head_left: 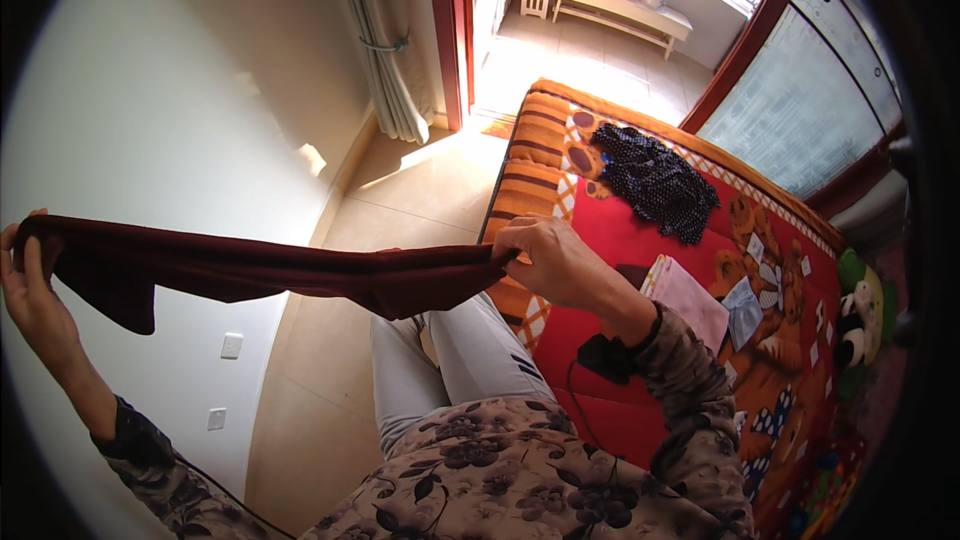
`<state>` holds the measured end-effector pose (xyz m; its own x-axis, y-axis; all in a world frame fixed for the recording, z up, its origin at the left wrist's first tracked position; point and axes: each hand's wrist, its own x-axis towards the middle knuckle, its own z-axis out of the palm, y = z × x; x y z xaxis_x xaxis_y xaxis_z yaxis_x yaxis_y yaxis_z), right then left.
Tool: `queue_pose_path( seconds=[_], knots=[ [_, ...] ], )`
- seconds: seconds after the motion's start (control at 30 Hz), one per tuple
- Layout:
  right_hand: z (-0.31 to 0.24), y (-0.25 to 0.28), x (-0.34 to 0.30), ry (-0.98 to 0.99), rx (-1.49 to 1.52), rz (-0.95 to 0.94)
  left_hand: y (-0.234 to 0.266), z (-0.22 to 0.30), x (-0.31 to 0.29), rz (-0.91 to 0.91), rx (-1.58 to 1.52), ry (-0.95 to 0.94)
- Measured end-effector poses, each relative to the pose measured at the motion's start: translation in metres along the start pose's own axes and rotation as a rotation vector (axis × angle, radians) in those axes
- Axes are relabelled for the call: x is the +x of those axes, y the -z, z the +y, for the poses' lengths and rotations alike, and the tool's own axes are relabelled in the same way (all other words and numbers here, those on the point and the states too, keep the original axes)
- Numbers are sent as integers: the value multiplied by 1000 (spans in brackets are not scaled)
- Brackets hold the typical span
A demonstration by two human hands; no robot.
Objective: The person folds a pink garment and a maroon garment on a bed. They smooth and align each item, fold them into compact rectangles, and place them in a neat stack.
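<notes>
A dark maroon cloth (290, 265), perhaps a garment, hangs stretched between my two hands in front of my body, gathered into a long band. My left hand (38, 290) pinches its left end out near the wall, where one corner droops. At the other end my right hand (552, 258) grips the cloth with fingers closed, over the near left edge of the bed. The exact kind of the cloth cannot be made out.
The bed (620, 230) with a red bear-print cover lies to the right. On it are a black dotted cloth (655, 180), a pink folded item (690, 305) and a black object with a cord (605, 358). A white bench (615, 2) stands beyond the doorway; a tied curtain (385, 50) hangs beside it.
</notes>
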<state>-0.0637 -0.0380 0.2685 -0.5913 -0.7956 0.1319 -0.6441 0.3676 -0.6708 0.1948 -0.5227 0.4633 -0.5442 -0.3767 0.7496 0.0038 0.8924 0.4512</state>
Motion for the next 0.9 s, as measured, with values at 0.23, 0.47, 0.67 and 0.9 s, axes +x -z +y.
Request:
queue_pose_path(
  seconds=[0.23, 0.47, 0.67, 0.9],
  knots=[
    [0, -2, -2, -159, 13, 11, 3, 0, 0, -38, -15, 37],
    [11, -9, 3, -349, 609, 36, -2, 7, -5, -45, 15, 43],
    [19, 1, 15, -293, 460, 89, -27, 17, -6, -96, -26, 0],
    [13, 1, 21, -334, 553, 79, -30, 27, -9, -16, 2, 35]
  ],
)
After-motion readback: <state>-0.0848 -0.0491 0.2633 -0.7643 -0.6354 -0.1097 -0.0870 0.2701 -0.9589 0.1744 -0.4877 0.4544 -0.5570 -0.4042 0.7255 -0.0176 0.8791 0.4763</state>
